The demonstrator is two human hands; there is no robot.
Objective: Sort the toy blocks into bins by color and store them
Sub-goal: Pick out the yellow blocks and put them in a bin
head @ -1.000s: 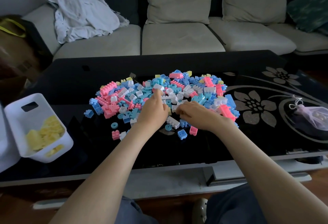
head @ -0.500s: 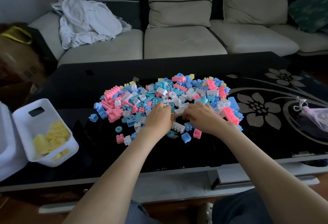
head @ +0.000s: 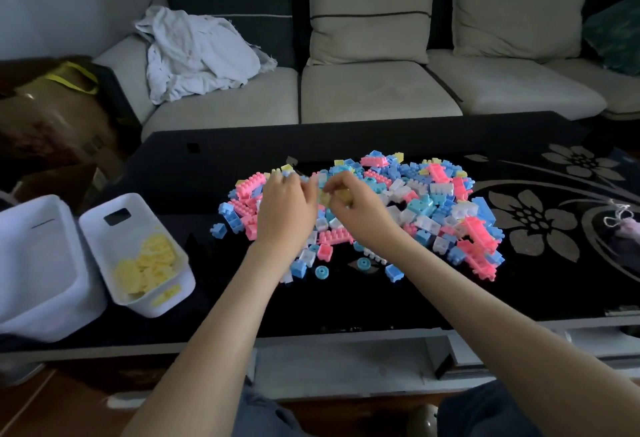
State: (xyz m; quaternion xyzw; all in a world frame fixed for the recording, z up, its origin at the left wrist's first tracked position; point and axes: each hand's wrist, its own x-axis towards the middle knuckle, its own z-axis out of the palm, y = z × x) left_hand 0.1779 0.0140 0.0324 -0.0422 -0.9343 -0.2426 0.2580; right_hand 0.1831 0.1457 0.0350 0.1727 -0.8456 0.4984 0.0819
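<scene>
Pinching a yellow block [head: 325, 198] over the left of the pile [head: 433, 194], the right grip [head: 360, 210] sits beside the left grip [head: 285, 210], whose hold I cannot tell.

Both forearms are reaching forward, left hand [head: 285, 210] lying palm-down, right hand [head: 362, 213] pinching a small yellow plastic block [head: 325, 198].

Two bins [head: 38, 298] [head: 162, 301], two hands [head: 285, 210] [head: 362, 217], one block pile [head: 415, 194].
</scene>
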